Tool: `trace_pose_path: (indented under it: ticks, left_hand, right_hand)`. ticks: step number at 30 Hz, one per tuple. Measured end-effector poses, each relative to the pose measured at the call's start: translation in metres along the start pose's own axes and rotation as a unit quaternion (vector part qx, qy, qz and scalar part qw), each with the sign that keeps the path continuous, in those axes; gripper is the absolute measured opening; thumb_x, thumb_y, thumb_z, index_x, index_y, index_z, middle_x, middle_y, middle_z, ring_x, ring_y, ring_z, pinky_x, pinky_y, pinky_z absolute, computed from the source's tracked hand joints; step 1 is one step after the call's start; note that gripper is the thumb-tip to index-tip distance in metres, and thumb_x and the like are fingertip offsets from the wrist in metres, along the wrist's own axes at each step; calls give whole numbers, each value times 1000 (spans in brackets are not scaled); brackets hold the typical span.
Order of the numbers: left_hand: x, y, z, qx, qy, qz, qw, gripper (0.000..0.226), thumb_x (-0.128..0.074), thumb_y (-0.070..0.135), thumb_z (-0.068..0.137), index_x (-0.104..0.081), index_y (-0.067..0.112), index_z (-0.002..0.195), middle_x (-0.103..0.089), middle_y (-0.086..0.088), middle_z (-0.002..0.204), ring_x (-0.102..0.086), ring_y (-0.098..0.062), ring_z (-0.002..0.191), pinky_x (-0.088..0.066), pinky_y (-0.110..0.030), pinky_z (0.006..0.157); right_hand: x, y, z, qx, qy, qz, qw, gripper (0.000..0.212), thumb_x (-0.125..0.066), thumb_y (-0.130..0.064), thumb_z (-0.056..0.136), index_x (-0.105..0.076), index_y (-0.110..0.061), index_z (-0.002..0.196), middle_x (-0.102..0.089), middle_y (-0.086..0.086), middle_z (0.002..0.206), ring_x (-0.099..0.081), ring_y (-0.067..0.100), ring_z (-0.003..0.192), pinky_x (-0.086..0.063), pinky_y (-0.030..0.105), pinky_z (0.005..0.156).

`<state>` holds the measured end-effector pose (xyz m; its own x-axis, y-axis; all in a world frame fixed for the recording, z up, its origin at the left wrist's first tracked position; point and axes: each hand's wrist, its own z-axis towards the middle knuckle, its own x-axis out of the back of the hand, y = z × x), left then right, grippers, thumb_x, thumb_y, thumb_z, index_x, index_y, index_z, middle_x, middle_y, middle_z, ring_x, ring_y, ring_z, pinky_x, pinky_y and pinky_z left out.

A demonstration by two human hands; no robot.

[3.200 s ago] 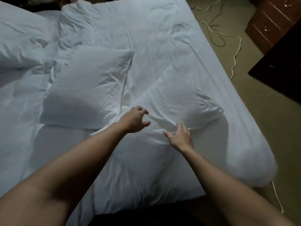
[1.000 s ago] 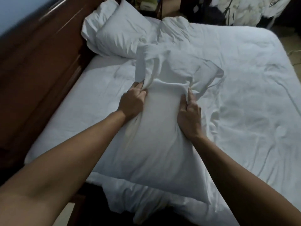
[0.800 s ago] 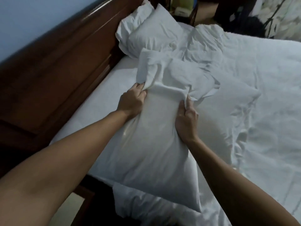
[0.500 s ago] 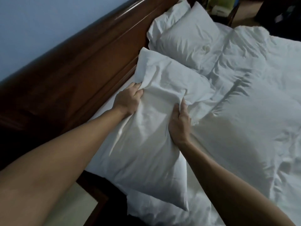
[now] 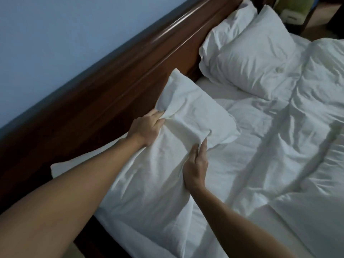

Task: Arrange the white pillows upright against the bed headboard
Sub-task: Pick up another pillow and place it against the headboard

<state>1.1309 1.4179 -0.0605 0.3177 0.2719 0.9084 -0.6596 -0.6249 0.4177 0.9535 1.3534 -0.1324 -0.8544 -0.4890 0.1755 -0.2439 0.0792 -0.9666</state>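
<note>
A white pillow [image 5: 156, 179] lies lengthwise at the near end of the bed, its left edge close to the dark wooden headboard [image 5: 115, 94]. My left hand [image 5: 147, 127] grips a bunch of its cover near the far left corner. My right hand [image 5: 196, 164] pinches the cover on the side away from the headboard. Two more white pillows [image 5: 256, 58] lean at the far end by the headboard, one behind the other.
A crumpled white duvet [image 5: 297, 146] covers the right part of the bed. A blue wall [image 5: 55, 34] rises behind the headboard. Some dim furniture [image 5: 290, 13] stands past the far end of the bed.
Both hands have carried the pillow from the middle of the bed over toward the headboard. The view has swung left, so the headboard and wall now fill the left side.
</note>
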Motion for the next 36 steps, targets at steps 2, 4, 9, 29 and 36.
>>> trace_pose_path:
  ticks: [2,4,9,29,36]
  left_hand:
    - [-6,-23,22,-6,0,11,1000,47,-35,38,102,-55,21,141,-55,0,142,-61,-41,113,-48,-48,94]
    - [-15,-45,40,-4,-1,17,1000,48,-35,39,103,-52,21,145,-52,1,145,-61,-43,113,-48,-48,94]
    - [-65,-94,64,31,-87,30,995,51,-32,40,107,-36,26,155,-38,2,156,-55,-40,123,-46,-49,100]
    - [-102,-112,44,-101,-32,150,983,66,-35,53,102,-28,21,160,-15,-6,170,-5,-23,158,-9,-49,127]
    - [-148,-144,64,-106,-45,208,971,77,-21,74,96,-3,39,162,12,-3,171,13,-25,157,-2,-57,124]
  right_hand:
    - [-26,9,18,-11,-6,-2,1000,54,-30,-35,110,-15,-28,162,-39,-7,157,-37,13,143,-24,8,105]
    - [-48,19,34,-18,-17,-2,1000,56,-30,-37,110,-11,-30,162,-36,-6,160,-36,14,144,-25,15,109]
    - [-85,65,69,-57,-114,-23,992,70,-35,-43,107,7,-26,162,-16,-5,168,-25,18,151,-23,27,118]
    - [-78,55,97,113,-90,-447,883,79,-19,-73,97,0,-31,161,17,3,169,18,30,154,5,62,121]
    - [-101,119,122,130,-125,-487,855,80,-12,-76,97,15,-34,159,32,-2,164,35,25,148,11,65,119]
